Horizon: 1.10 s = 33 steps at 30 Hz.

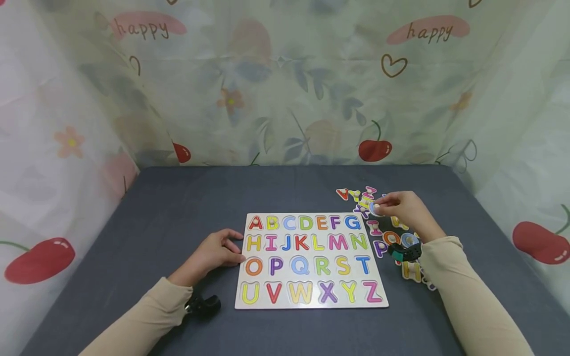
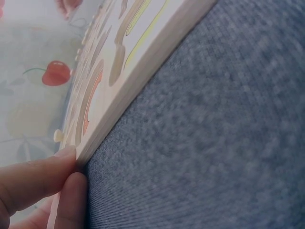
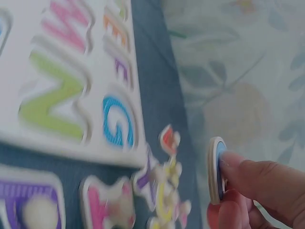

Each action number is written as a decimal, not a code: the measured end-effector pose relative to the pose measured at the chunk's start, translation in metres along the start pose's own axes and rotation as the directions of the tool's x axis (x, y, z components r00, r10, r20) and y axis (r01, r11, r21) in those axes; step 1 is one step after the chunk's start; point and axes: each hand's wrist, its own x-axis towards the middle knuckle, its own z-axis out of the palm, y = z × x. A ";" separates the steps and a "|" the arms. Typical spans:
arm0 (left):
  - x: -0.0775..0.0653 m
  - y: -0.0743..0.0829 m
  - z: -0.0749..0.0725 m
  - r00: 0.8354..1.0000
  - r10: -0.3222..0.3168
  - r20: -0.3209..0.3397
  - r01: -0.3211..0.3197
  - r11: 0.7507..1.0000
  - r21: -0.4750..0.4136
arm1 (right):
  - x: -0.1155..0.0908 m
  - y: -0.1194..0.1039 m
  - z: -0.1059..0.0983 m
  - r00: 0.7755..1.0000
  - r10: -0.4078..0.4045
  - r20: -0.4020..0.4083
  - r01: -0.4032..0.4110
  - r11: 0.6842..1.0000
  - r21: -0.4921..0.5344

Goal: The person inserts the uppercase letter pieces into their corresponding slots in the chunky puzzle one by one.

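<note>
My left hand [image 1: 218, 249] rests against the left edge of a white alphabet puzzle board [image 1: 311, 299]. In the left wrist view, fingertips [image 2: 71, 198] touch the board's side. My right hand [image 1: 407, 210] pinches a blue letter piece [image 3: 220, 164] beyond the board's far right corner. That piece is seen nearly edge-on in the right wrist view, so its letter does not show. On the board, the knobbed A piece [image 1: 256, 223] and B piece [image 1: 272, 223] sit in the top row. The other letter recesses show printed colours without knobs.
Loose knobbed letters lie right of the board: a pink I [image 1: 374, 228], a purple P [image 1: 380, 248], an orange O [image 1: 392, 238], a yellow H [image 1: 411, 271]. More, including a red V [image 1: 342, 194], lie by its far right corner. A patterned curtain [image 1: 280, 99] encloses the dark table [image 1: 196, 198].
</note>
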 end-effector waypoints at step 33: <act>-0.001 0.003 0.000 1.000 0.004 0.009 -0.004 1.000 -0.004 | 0.017 -0.088 0.105 0.962 -0.255 -0.102 0.265 0.959 0.099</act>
